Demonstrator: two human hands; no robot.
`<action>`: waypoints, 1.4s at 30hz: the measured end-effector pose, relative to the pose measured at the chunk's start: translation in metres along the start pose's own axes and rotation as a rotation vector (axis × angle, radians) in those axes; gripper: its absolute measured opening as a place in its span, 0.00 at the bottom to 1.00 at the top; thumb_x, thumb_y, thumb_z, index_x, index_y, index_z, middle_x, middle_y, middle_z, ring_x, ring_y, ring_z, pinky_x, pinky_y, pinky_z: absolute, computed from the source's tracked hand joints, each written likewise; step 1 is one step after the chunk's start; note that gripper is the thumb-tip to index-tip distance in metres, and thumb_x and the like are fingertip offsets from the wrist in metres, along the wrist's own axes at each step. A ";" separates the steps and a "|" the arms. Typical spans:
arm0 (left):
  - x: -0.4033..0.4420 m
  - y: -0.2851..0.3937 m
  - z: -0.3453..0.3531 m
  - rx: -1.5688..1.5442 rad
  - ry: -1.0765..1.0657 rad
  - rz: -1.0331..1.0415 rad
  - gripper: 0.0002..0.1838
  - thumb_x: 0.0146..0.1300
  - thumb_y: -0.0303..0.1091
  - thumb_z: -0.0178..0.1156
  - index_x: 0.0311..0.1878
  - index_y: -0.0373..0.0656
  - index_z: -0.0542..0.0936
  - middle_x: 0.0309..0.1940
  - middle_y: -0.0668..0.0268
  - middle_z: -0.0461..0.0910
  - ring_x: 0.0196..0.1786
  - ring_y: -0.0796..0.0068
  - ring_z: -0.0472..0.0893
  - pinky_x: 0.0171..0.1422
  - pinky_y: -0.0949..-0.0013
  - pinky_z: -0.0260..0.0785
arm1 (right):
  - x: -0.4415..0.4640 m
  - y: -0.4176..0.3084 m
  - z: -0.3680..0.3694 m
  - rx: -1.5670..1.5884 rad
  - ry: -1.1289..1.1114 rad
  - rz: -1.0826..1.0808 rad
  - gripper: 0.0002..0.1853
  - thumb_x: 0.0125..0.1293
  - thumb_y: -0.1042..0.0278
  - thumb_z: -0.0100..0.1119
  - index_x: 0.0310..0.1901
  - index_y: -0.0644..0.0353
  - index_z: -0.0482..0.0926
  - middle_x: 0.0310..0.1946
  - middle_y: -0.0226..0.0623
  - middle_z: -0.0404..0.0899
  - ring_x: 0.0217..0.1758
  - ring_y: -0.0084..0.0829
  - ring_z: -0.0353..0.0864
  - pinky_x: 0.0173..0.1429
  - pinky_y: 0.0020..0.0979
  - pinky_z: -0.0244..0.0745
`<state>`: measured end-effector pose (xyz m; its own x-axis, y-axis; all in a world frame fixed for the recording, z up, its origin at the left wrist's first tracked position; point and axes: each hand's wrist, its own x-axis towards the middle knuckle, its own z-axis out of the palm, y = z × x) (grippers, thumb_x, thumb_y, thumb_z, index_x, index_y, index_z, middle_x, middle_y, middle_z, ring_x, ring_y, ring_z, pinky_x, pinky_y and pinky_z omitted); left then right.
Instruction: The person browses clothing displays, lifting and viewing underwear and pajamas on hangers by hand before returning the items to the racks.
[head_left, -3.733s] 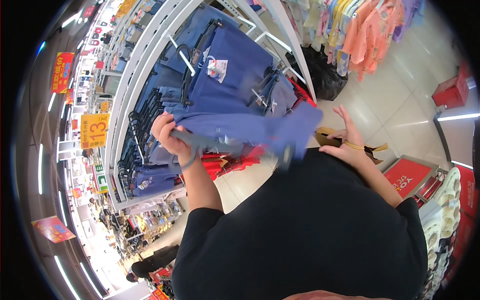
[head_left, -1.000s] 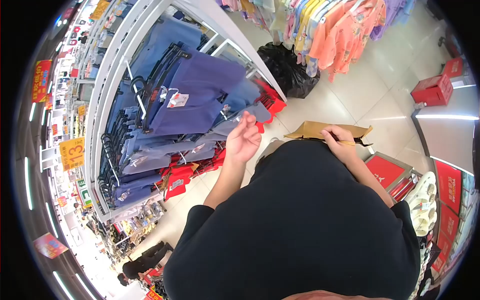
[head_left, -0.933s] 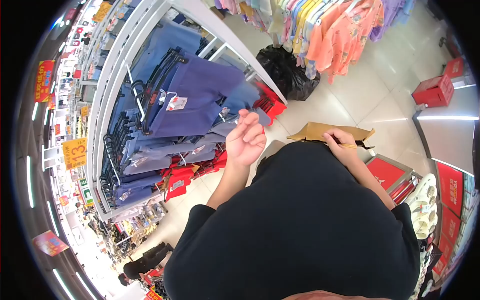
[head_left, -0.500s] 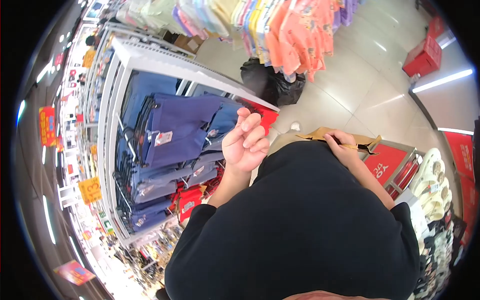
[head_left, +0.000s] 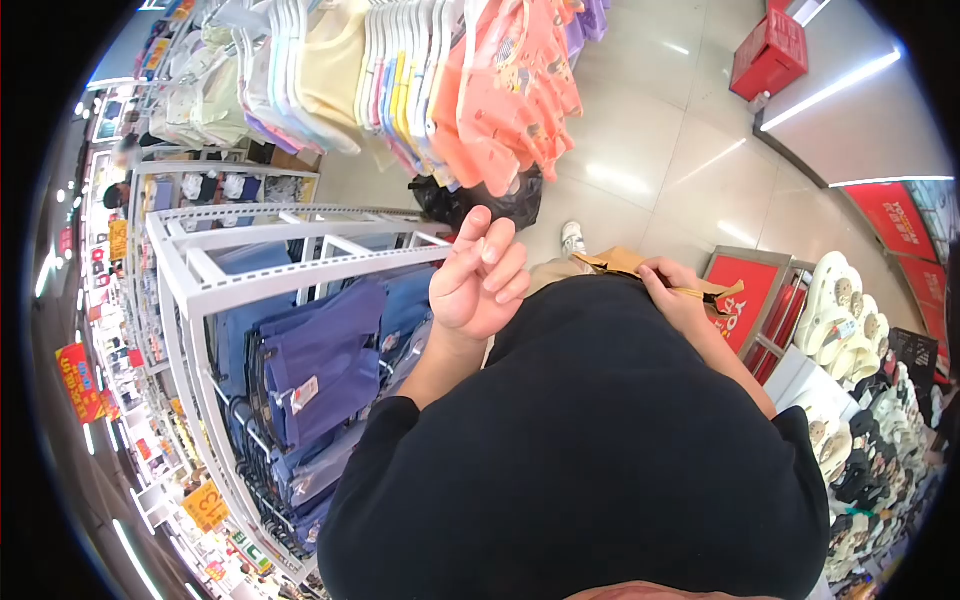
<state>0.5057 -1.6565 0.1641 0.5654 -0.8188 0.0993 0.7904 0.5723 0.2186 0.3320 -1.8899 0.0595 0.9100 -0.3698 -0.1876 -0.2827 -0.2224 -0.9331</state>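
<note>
Up in front of the black T-shirt [head_left: 580, 430] hung the left hand [head_left: 478, 275], its fingers loosely curled, a little apart, with nothing in their grasp! Over on the other side, the right hand [head_left: 674, 288] was clamped on the brown paper bag [head_left: 624, 261], which sat at the front of the body, its lower part hidden behind the shirt. And look at the left: the navy shorts [head_left: 335, 345] hung in the white metal rack [head_left: 240, 288], a white tag [head_left: 304, 393] on the front pair, beside the left forearm but apart from the free hand. Beyond the rack, the coral tops [head_left: 510, 95] dangled on their hangers above a black plastic bag [head_left: 522, 206] on the tiled floor [head_left: 635, 130]. A white shoe [head_left: 572, 238] poked out past the paper bag, and away to the right came cream clogs [head_left: 840, 300] beside a red panel [head_left: 742, 285]. The step in hand looked like a pause between handlings, bag carried, other hand free. Any reach for the shorts would have called for spreading those curled fingers and swinging the hand left around the rack's edge, the bag kept securely gripped.
</note>
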 end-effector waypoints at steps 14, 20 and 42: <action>0.117 0.066 -0.019 0.116 -0.028 0.035 0.17 0.67 0.27 0.57 0.58 0.48 0.72 0.33 0.70 0.69 0.40 0.74 0.68 0.40 0.73 0.62 | 0.125 -0.025 -0.009 -0.059 0.016 -0.003 0.09 0.68 0.68 0.61 0.37 0.66 0.82 0.25 0.34 0.80 0.26 0.20 0.76 0.33 0.24 0.71; 0.150 0.076 -0.035 0.188 0.007 0.059 0.19 0.64 0.29 0.60 0.59 0.49 0.72 0.29 0.73 0.67 0.35 0.76 0.65 0.39 0.74 0.59 | 0.163 -0.030 -0.019 -0.005 0.004 0.017 0.08 0.68 0.68 0.61 0.37 0.65 0.82 0.25 0.33 0.80 0.27 0.19 0.76 0.33 0.23 0.71; 0.221 0.001 -0.032 0.180 0.287 0.403 0.18 0.67 0.26 0.53 0.60 0.47 0.72 0.33 0.69 0.69 0.35 0.76 0.67 0.39 0.72 0.61 | 0.309 -0.021 -0.117 -0.064 -0.432 -0.142 0.09 0.68 0.66 0.61 0.37 0.64 0.81 0.22 0.33 0.77 0.24 0.20 0.72 0.31 0.26 0.68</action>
<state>0.6395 -1.8357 0.1558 0.8780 -0.4756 -0.0543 0.4581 0.8020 0.3833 0.5833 -2.1052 0.0568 0.9802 0.0756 -0.1829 -0.1521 -0.3038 -0.9405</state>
